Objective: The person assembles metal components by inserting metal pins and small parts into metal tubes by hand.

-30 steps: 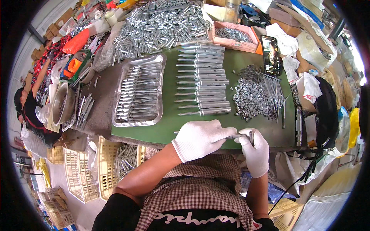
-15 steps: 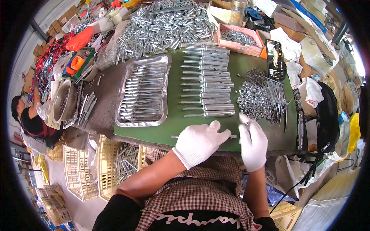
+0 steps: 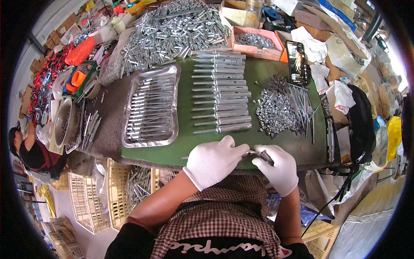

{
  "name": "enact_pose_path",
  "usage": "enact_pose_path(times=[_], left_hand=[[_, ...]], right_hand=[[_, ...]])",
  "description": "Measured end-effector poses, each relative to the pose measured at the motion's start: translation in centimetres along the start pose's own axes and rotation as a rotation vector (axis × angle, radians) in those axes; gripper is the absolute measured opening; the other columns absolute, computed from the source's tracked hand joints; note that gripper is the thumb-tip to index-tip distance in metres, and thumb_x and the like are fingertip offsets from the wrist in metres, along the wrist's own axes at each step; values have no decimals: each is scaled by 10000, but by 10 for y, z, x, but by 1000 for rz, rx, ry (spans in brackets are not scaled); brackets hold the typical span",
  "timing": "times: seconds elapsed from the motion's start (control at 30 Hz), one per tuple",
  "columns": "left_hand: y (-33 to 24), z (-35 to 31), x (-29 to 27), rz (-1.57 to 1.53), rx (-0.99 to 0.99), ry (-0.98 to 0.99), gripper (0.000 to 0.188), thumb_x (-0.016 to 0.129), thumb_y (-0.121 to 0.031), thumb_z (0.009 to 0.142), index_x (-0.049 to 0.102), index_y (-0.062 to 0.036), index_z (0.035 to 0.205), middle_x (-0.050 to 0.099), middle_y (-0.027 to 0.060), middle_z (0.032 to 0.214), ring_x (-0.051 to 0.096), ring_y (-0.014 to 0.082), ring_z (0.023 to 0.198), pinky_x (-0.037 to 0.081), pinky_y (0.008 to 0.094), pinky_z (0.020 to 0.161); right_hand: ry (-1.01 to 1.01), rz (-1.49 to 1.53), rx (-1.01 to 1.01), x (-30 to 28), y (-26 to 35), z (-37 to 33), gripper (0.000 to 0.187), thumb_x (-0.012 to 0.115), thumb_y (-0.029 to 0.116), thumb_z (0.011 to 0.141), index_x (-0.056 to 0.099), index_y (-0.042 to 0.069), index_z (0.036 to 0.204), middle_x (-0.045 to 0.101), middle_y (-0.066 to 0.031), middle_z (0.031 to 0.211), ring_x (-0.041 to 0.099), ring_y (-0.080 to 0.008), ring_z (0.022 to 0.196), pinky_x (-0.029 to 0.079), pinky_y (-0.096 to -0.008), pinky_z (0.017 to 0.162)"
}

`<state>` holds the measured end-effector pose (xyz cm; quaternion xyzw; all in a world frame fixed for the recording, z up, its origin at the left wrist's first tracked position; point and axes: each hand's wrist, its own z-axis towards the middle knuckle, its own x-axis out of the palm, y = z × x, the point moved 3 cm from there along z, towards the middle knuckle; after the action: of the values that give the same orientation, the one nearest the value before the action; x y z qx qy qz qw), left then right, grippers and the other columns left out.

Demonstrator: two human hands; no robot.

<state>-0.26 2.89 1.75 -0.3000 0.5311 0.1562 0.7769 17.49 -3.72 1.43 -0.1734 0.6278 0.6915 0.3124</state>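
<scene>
My left hand, in a white knit glove, is closed around a thin metal rod. One end of the rod shows past its left side, the other points toward my right hand. That hand, gloved in white as well, pinches a short dark grey piece at the rod's right end; its exact kind is hard to make out. Just beyond both hands, a column of metal tubes with thin rods lies on the green mat. A heap of small metal pieces lies beyond my right hand.
A silver tray holds rows of thin rods at left. Loose rods and a phone are at right. Behind are a large pile of metal tubes and a pink box. Crates stand below left; another person is at far left.
My right hand has closed on a dark grey piece and brought it to the rod's end. My left hand still holds the rod. The whole view has shifted slightly.
</scene>
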Motion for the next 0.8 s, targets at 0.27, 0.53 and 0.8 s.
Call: enact_pose_path(times=[0.27,0.53,0.8], left_hand=[[-14,7,6,-114,87,9,190,635,-168,854,681,-218,1031,544,32,800,610,196,585,496,339,511],[-29,15,18,101,7,-10,177,635,-164,824,673,-220,988,480,46,738,591,188,544,478,334,459],[-23,18,19,36,18,49,176,610,-179,860,661,-212,1025,514,66,762,614,218,564,505,353,492]], right_hand=[[91,-74,21,-14,-13,-5,97,690,104,829,668,25,880,678,-142,876,661,-284,781,516,-360,714],[-440,-306,95,-15,-38,20,204,757,162,800,646,36,917,642,-106,884,645,-286,797,504,-371,709],[-310,-358,53,-14,-39,12,228,780,173,763,637,61,900,627,-100,885,647,-296,797,497,-398,683]])
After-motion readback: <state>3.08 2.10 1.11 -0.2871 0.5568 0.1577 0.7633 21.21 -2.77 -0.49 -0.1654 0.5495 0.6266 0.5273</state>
